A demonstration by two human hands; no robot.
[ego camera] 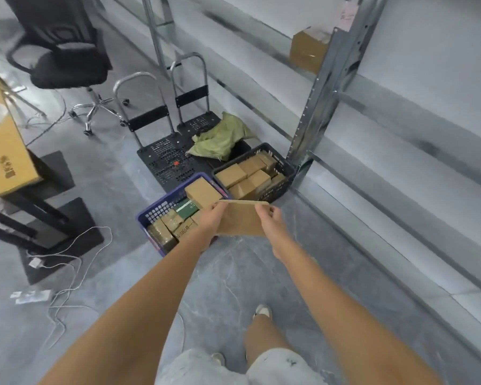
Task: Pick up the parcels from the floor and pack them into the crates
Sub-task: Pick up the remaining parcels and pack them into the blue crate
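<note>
Head view shows a flat brown parcel (240,218) held in the air between both hands, over the near right corner of the blue crate (161,209). Its broad face is turned toward the camera and its long axis runs left to right, with the top edge about level. The left hand (213,219) grips the left side, fingers curled round the upper left corner and the palm behind the edge. The right hand (270,218) pinches the upper right corner between thumb and curled fingers.

Beneath the parcel, the blue crate stands on the grey floor (233,273) and holds several brown boxes, a green-labelled pack (188,208) and one larger brown box (202,191) lying on top at the far side. Just beyond it to the right, touching or nearly so, a black crate (281,187) is filled with brown boxes. Behind both crates lie two folding hand trolleys (167,159), with a crumpled green bag (222,137) on them. A metal shelving rack (325,101) runs along the right, with a cardboard box (308,51) on a shelf. At left are a black office chair (64,59), a large yellow carton (3,145) and white cables (75,262) on the floor.
</note>
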